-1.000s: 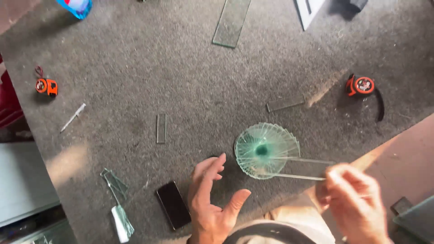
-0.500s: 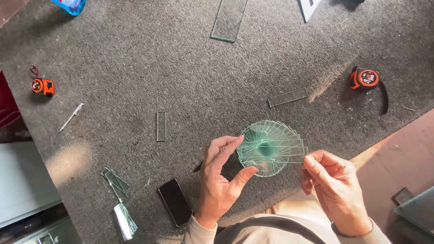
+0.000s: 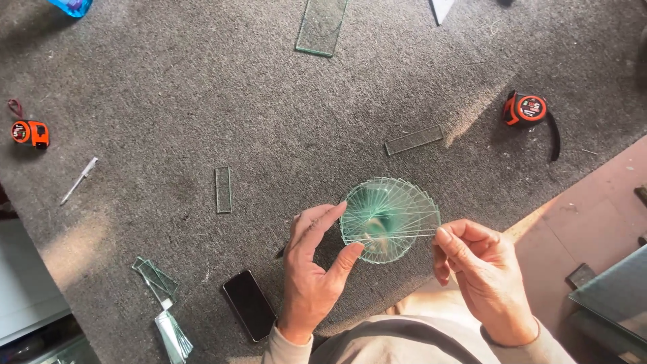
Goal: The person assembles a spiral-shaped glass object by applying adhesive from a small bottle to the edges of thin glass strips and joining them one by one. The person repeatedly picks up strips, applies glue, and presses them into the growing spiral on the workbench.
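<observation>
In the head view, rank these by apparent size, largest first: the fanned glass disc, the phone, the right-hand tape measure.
1. Fanned glass disc
2. Phone
3. Right-hand tape measure
The disc sits nearer the camera, so its lead may be exaggerated.

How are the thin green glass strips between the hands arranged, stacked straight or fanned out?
Fanned out: the thin green glass strips spread around one centre into a round disc.

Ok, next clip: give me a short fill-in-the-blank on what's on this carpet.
1. Both hands hold a fan of ___ strips.
2. The phone lies beside the ___ hand.
3. The tape measures have ___ cases.

Missing words: glass; left; orange
</observation>
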